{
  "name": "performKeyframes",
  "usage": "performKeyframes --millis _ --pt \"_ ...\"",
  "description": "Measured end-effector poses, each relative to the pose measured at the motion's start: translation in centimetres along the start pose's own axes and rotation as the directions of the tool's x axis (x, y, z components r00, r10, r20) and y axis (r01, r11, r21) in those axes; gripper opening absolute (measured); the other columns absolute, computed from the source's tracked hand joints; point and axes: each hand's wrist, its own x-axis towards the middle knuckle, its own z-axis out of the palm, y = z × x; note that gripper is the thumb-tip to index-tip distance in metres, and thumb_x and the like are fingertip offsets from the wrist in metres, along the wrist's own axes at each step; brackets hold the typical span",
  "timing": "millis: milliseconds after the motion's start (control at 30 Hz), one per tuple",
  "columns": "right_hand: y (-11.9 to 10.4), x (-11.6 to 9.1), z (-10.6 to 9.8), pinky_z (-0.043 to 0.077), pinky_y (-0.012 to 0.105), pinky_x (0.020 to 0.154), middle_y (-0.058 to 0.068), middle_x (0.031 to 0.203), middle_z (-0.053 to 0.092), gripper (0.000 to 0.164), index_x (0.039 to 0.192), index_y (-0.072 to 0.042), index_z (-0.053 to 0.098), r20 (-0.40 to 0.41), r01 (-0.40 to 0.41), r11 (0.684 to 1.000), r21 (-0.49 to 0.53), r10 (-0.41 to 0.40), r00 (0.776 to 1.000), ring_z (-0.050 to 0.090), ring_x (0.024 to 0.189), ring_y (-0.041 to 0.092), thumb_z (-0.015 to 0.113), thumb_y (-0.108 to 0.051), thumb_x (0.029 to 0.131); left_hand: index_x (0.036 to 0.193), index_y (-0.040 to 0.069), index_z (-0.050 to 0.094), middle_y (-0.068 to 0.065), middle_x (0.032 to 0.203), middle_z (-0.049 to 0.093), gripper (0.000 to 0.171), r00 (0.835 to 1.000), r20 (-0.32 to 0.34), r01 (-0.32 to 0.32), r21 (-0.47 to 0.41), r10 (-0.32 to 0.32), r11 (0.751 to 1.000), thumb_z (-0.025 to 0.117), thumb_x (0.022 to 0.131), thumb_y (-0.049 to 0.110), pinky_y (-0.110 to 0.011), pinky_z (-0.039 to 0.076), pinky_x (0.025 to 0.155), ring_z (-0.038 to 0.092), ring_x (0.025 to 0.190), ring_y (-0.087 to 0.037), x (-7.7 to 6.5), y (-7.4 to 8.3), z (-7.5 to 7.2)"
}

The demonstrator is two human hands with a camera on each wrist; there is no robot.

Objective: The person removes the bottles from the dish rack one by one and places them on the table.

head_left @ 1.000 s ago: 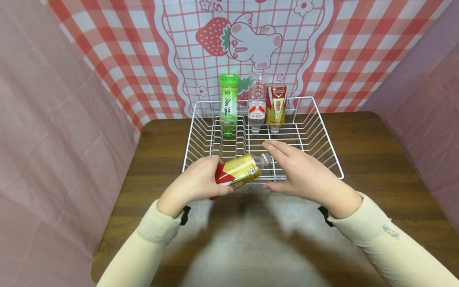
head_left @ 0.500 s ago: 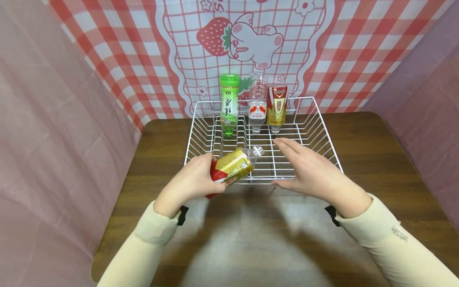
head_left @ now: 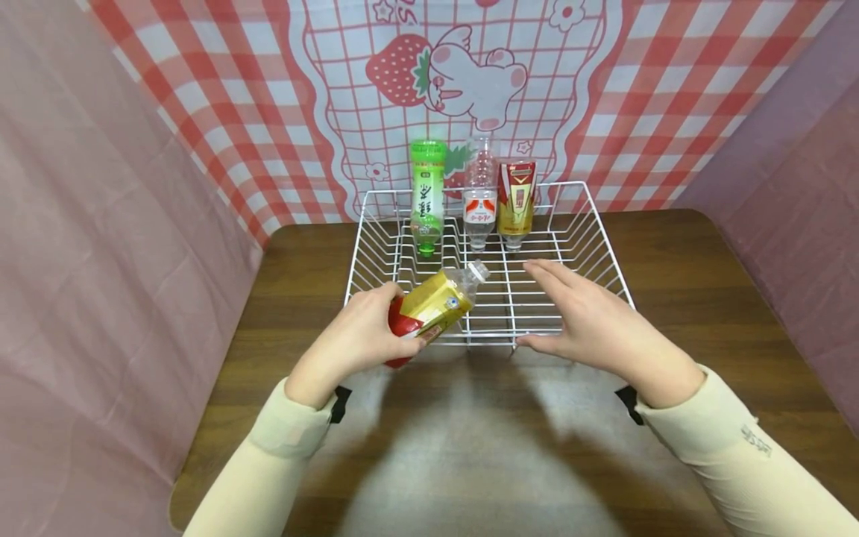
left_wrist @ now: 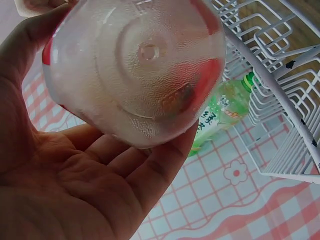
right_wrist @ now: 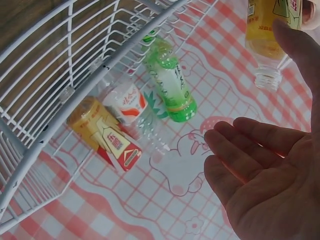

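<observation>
My left hand (head_left: 359, 332) grips a plastic bottle (head_left: 432, 304) with a red and gold label by its base end, above the front left of a white wire rack (head_left: 510, 339). Its uncapped neck points up and right, away from the hand. In the left wrist view the bottle's clear base (left_wrist: 145, 60) fills the top, with fingers curled around it. To the right, my right hand (head_left: 590, 321) is apart from the bottle, thumb and fingers spread, holding nothing. In the right wrist view the bottle's open neck (right_wrist: 267, 77) shows beyond the right thumb.
Along the rack's back, three bottles stand upside down: a green one (head_left: 428, 194), a clear one (head_left: 479, 198) and another red and gold one (head_left: 517, 201). The rack rests on a brown wooden table (head_left: 678, 298). A checked cloth (head_left: 235, 89) hangs behind.
My left hand has shifted slightly left with the bottle, whose neck has turned upward and away from the right hand. The right hand has drawn back to the right.
</observation>
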Motion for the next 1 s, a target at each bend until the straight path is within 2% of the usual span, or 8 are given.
performKeyframes --millis 233,467,567,767,1000 --pt "0.4 -0.3 0.1 0.046 0.057 0.101 0.023 0.149 0.045 0.101 0.149 0.006 0.043 -0.004 -0.016 1.0 0.001 0.016 1.0 0.052 0.128 0.041 0.091 -0.041 0.074 0.106 0.009 0.065 0.003 0.087 0.065 0.043 1.0 -0.012 -0.012 -0.003 0.012 1.0 0.085 0.076 0.031 -0.03 0.054 0.064 0.061 0.074 -0.015 0.0 0.0 0.0" --pt "0.7 -0.8 0.2 0.047 0.057 0.1 0.024 0.145 0.048 0.099 0.146 0.008 0.046 -0.026 -0.015 1.0 -0.007 0.015 1.0 0.054 0.125 0.042 0.092 -0.041 0.072 0.115 0.005 0.062 -0.002 0.092 0.065 0.053 0.999 -0.011 0.041 -0.001 -0.041 0.999 0.086 0.076 0.032 -0.03 0.055 0.067 0.061 0.078 -0.018 -0.1 -0.1 -0.2" --pt "0.8 -0.9 0.3 0.046 0.057 0.1 0.024 0.145 0.048 0.099 0.146 0.007 0.046 -0.028 -0.015 1.0 -0.011 0.015 0.999 0.054 0.124 0.043 0.091 -0.042 0.073 0.116 0.004 0.06 -0.003 0.093 0.065 0.056 0.999 -0.025 0.039 -0.008 -0.039 0.999 0.086 0.075 0.031 -0.031 0.055 0.066 0.061 0.078 -0.019 -0.1 0.0 -0.2" --pt "0.9 -0.9 0.3 0.044 0.057 0.103 0.024 0.145 0.049 0.101 0.147 0.007 0.045 -0.031 -0.011 1.0 -0.018 0.011 0.999 0.053 0.125 0.043 0.091 -0.043 0.073 0.111 0.005 0.058 -0.004 0.091 0.063 0.052 0.998 -0.053 0.03 -0.03 -0.031 0.999 0.086 0.074 0.03 -0.031 0.054 0.063 0.06 0.076 -0.02 0.0 0.0 -0.2" --pt "1.2 -1.1 0.3 0.044 0.058 0.103 0.025 0.143 0.05 0.102 0.147 0.007 0.046 -0.039 -0.042 0.999 -0.006 0.041 0.998 0.053 0.126 0.042 0.093 -0.042 0.071 0.114 0.004 0.057 -0.006 0.094 0.064 0.055 0.995 -0.075 0.054 -0.06 -0.059 0.997 0.086 0.075 0.03 -0.032 0.055 0.064 0.06 0.079 -0.021 0.0 -0.2 -0.4"
